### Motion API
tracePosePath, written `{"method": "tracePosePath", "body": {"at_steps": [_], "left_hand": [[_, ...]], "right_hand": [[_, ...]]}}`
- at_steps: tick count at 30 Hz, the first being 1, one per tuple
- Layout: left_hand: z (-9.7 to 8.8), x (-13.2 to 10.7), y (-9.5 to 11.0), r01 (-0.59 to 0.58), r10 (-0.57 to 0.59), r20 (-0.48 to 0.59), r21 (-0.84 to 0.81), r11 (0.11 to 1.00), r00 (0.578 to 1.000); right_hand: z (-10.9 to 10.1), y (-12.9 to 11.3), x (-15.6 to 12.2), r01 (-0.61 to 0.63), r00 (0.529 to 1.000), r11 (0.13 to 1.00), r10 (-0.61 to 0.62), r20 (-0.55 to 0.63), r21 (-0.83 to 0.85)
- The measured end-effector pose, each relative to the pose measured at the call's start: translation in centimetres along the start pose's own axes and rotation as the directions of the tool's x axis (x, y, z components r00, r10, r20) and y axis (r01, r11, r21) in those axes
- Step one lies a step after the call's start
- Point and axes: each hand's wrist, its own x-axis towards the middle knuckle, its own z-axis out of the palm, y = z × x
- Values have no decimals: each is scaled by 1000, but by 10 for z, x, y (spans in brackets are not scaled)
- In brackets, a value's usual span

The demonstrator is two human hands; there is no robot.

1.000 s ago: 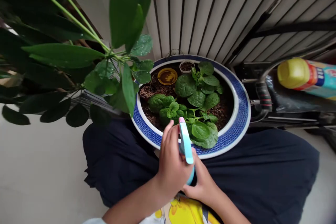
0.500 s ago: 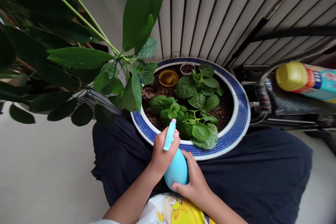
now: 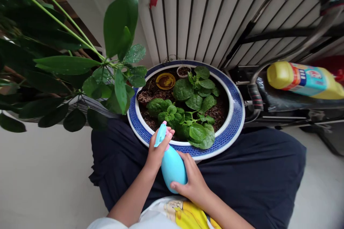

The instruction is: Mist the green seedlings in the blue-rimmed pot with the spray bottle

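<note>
A light-blue spray bottle [image 3: 173, 170] with a pink nozzle is held between my hands above my lap, its head tilted toward the plants. My left hand [image 3: 158, 148] is closed around the neck and trigger. Lower down, my right hand [image 3: 192, 177] grips the right side of the bottle's body. Just beyond the nozzle stands a round blue-and-white pot [image 3: 235, 121] filled with dark soil. Green leafy plants [image 3: 197, 132] grow in it, with one leaf hanging over the near rim. A small white cup of soil [image 3: 184, 71] and a yellow-brown round dish [image 3: 165, 81] sit toward its back.
A large-leaved plant [image 3: 72, 66] with water drops on some leaves reaches in from the left. Behind the pot runs a white slatted panel [image 3: 185, 21]. On the right, a yellow bottle [image 3: 303, 80] lies on a metal-framed cart [image 3: 258, 96]. My crossed legs flank the pot.
The view has shifted, so the pot and plants appear farther left and more of the yellow bottle shows. Fingers of my left hand have loosened somewhat at the trigger; both hands still hold the spray bottle.
</note>
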Motion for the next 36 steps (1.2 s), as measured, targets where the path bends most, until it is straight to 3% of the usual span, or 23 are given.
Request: {"method": "tracePosePath", "body": {"at_steps": [4,10,15,31,36], "left_hand": [[-2,-1,-3,-46,47,-14,89,995,999],[0,3,-7,-39,38,38,44,998,999],[2,3,-6,-15,14,13,117,993,1000],[12,-4,-3,-82,63,91,228,970,994],[14,-5,-3,-162,130,137,257,953,982]], "right_hand": [[-2,0,-1,1,1000,1000,-1,-7,-16],[-5,-2,-2,-40,998,999,40,45,12],[-4,-4,-2,-49,998,999,49,42,1],[-6,-4,-4,-48,998,999,48,48,-4],[-7,-5,-4,-53,998,998,52,30,18]]}}
